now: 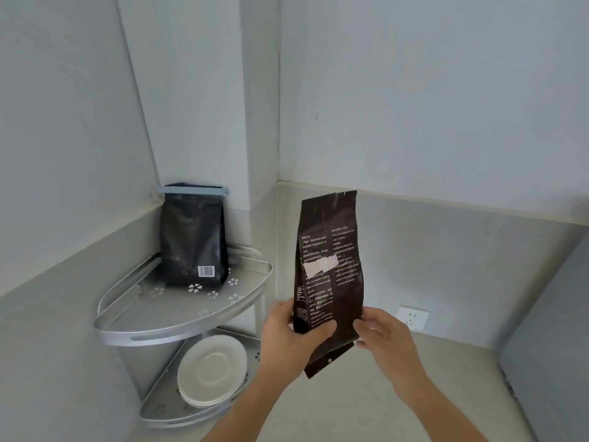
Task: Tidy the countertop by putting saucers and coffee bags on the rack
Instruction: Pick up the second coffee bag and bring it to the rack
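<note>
A dark brown coffee bag (331, 266) with white print and a torn white label is held upright in the air, right of the rack. My left hand (290, 336) grips its lower left edge and my right hand (382, 336) holds its lower right edge. The silver two-tier corner rack (178, 327) stands in the counter's corner. On its top shelf a black coffee bag (192, 237) stands upright, closed with a light blue clip. A stack of white saucers (212, 370) lies on the bottom shelf.
Grey countertop (382, 403) runs below my arms, with a low grey backsplash behind. A white wall socket (413, 318) sits in the backsplash at the right. A grey panel or appliance side (554, 346) rises at the far right.
</note>
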